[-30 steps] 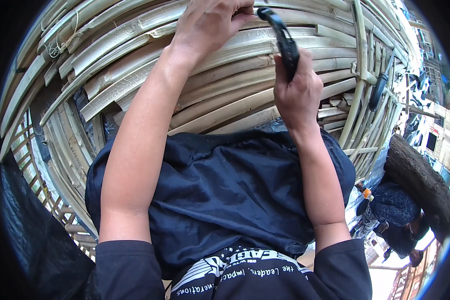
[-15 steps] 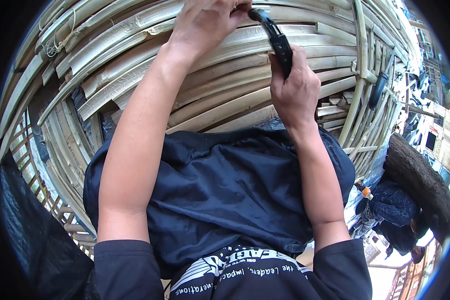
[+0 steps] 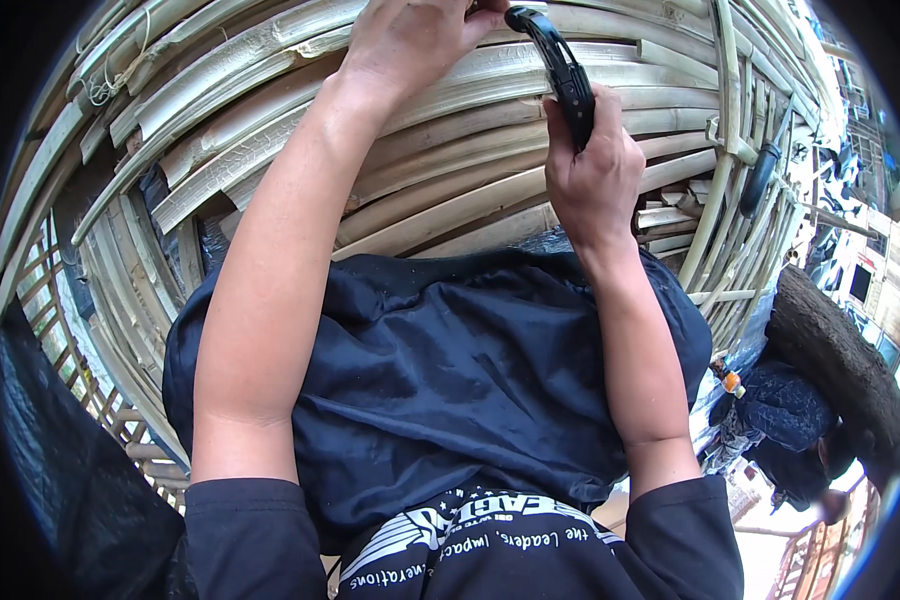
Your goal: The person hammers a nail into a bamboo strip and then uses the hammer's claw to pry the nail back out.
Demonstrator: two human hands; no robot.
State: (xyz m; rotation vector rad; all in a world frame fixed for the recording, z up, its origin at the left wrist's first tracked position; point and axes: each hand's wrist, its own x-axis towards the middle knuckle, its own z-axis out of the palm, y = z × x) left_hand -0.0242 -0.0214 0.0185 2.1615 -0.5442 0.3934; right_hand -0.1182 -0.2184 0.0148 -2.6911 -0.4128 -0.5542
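My right hand [image 3: 598, 165] is closed round the lower end of a black curved tool with a slotted frame [image 3: 560, 65]; its exact kind does not show. The tool's rounded tip points up and left, close to the fingertips of my left hand [image 3: 415, 45]. That hand is closed, with thumb and fingers bent together at the upper picture edge. Its fingertips are partly cut off, and what they grip cannot be made out. Beneath both hands spread split bamboo strips [image 3: 470, 130], laid side by side. A dark blue cloth [image 3: 450, 340] covers my lap.
A black-handled tool with a thin shaft [image 3: 760, 180] rests by the upright bamboo pole [image 3: 722, 150] on the right. Farther right are a thick dark log [image 3: 840, 360], an orange-capped bottle [image 3: 733, 383] and a person in dark clothes [image 3: 790, 410]. Dark sheeting [image 3: 60, 450] hangs at left.
The black tool has turned slightly, and my right hand has shifted a little right with it. My left hand stays almost in place.
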